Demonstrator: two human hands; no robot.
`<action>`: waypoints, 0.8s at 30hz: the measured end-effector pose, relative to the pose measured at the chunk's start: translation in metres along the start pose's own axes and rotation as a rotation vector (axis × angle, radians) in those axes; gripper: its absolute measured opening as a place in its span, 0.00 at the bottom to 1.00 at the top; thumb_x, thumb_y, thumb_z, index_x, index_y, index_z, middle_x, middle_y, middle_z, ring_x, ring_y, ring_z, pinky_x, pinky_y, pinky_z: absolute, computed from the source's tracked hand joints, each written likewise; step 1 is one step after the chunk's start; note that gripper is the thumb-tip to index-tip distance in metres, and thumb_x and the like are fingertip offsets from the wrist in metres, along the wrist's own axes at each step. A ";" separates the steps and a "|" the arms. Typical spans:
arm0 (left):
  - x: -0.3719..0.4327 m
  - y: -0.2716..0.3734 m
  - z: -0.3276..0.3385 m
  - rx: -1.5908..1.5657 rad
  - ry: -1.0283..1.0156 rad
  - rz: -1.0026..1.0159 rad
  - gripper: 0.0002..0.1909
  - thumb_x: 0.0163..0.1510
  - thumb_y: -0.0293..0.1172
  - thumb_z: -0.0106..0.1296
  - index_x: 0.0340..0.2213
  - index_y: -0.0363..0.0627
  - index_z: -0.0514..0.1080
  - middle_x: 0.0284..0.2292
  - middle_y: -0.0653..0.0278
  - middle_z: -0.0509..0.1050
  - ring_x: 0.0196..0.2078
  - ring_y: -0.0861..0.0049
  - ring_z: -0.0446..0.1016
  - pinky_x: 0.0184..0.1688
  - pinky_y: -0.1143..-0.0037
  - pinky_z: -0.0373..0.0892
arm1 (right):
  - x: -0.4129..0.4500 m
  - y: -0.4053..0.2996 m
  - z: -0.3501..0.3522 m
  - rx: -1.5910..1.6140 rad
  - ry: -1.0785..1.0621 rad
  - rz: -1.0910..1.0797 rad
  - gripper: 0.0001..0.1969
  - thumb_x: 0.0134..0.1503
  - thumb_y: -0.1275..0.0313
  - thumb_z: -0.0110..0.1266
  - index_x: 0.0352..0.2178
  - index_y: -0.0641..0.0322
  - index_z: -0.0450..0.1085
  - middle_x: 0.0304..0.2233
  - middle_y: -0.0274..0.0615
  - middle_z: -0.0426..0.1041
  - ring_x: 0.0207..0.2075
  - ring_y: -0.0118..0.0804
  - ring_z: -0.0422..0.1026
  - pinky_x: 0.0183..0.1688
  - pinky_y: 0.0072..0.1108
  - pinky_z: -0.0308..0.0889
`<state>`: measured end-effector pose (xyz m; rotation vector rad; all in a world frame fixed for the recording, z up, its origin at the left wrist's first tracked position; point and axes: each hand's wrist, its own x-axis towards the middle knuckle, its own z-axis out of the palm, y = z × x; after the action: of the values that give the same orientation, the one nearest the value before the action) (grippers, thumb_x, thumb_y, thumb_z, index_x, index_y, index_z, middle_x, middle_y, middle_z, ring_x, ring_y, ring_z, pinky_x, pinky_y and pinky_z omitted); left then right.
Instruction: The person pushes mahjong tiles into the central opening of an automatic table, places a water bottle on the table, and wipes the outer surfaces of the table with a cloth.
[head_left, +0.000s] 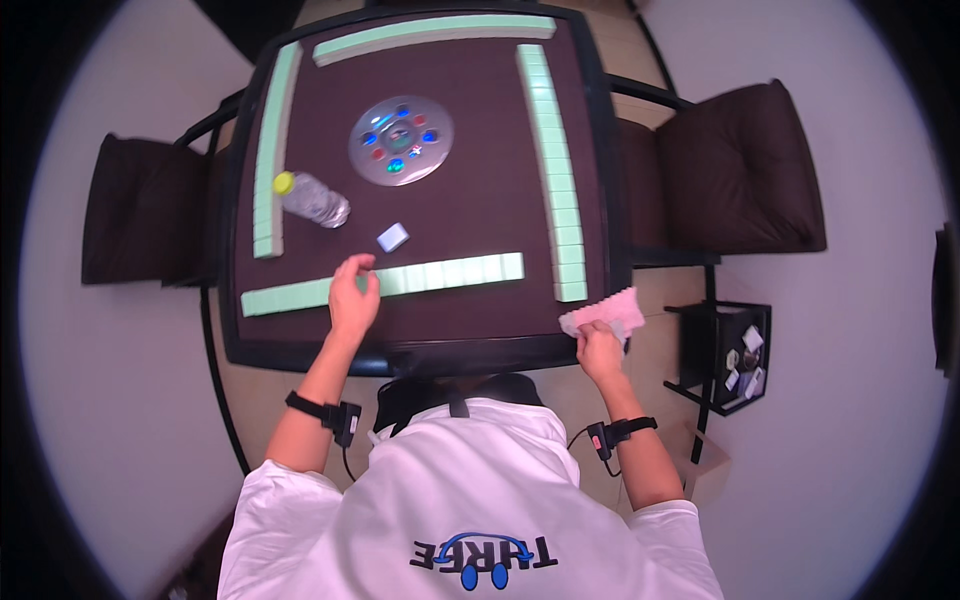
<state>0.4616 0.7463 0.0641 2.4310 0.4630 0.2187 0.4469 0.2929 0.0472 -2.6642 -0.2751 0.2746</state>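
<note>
My left hand (352, 300) hovers over or touches the near row of mahjong tiles (450, 272); contact is hard to tell. Its thumb is apart from the fingers, and nothing shows between them. Just beyond the fingertips lies a small white block (392, 237), too blurred to name more closely. My right hand (601, 351) grips a pink cloth (611, 309) with a scalloped edge at the table's near right corner. Farther left, a clear plastic bottle (315, 200) with a yellow cap stands or lies by the left tile row (274, 150); its pose is unclear.
The mahjong table (465, 217) has a dark top and a round centre console (401, 141) with lit buttons. Tile rows line the right side (553, 172) and far side (435, 34). Brown chairs flank it on the left (146, 210) and right (739, 172). A small black side stand (724, 356) holds small items.
</note>
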 end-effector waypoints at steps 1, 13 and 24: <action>-0.017 -0.004 -0.011 -0.073 0.052 0.073 0.11 0.48 0.24 0.52 0.36 0.43 0.72 0.32 0.59 0.74 0.36 0.65 0.73 0.41 0.68 0.68 | 0.003 -0.004 0.012 -0.088 0.005 -0.001 0.07 0.49 0.73 0.56 0.30 0.64 0.74 0.31 0.49 0.74 0.35 0.51 0.73 0.37 0.34 0.68; -0.338 -0.126 -0.106 0.036 0.035 -0.726 0.04 0.49 0.24 0.51 0.29 0.39 0.73 0.22 0.59 0.74 0.24 0.71 0.73 0.29 0.72 0.69 | 0.027 -0.068 0.061 -0.091 -0.167 -0.340 0.07 0.53 0.74 0.51 0.27 0.68 0.73 0.28 0.50 0.72 0.32 0.52 0.71 0.38 0.36 0.67; -0.484 -0.124 -0.096 0.022 0.027 -1.167 0.05 0.49 0.24 0.53 0.30 0.43 0.76 0.25 0.59 0.77 0.26 0.70 0.76 0.31 0.72 0.71 | 0.048 -0.214 0.128 -0.187 -0.376 -0.469 0.10 0.54 0.72 0.50 0.24 0.67 0.74 0.26 0.53 0.74 0.30 0.52 0.74 0.37 0.36 0.70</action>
<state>-0.0453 0.7069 0.0415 1.7963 1.7559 -0.2608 0.4309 0.5451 0.0238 -2.6074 -1.0699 0.6181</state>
